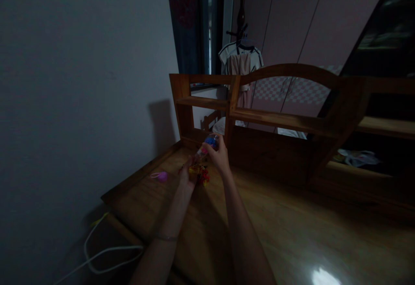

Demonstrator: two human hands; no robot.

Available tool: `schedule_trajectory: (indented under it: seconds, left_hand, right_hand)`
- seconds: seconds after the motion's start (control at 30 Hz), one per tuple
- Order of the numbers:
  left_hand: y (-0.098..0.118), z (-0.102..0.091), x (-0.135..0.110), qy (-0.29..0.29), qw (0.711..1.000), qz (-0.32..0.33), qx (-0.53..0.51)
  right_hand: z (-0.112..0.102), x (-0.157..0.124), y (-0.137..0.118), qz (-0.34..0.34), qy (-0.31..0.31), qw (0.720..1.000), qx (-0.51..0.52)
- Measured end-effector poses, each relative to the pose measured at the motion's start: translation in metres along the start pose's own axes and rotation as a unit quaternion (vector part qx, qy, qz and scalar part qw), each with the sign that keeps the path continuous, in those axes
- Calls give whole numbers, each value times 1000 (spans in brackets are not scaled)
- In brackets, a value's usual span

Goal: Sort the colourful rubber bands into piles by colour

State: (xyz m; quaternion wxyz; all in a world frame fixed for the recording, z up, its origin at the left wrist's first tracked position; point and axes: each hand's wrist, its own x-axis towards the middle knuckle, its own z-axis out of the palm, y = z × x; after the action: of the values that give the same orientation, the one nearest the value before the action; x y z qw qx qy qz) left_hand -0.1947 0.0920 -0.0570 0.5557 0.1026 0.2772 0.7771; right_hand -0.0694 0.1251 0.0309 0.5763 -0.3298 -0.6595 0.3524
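My right hand grips a clear bottle with colourful small pieces inside, tilted with its mouth down toward the left. My left hand is under the bottle's mouth, cupped, touching a small heap of red and yellow pieces on the wooden desk. Whether the left hand holds any piece is hard to see in the dim light. A pink lid lies on the desk to the left of my hands.
A wooden shelf unit stands along the desk's back edge. The grey wall is on the left, and a white cable hangs below the desk's left corner. Clothes on a hanger hang behind.
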Motion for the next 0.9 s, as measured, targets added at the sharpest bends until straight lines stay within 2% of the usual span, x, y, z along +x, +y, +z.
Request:
schedule_trajectory:
  seconds: [0.2,0.47,0.9]
  left_hand:
    - [2,4,-4,28,999,17,-7]
    - [-2,2,8,77,994,59,-48]
    - [4,3,2,66,992,-17,-102]
  right_hand:
    - [-2,-1,-1,-7,2,1000,6]
    - [-1,0,0,-12,5,1000,15]
    - [-1,0,2,1,-11,1000,-6]
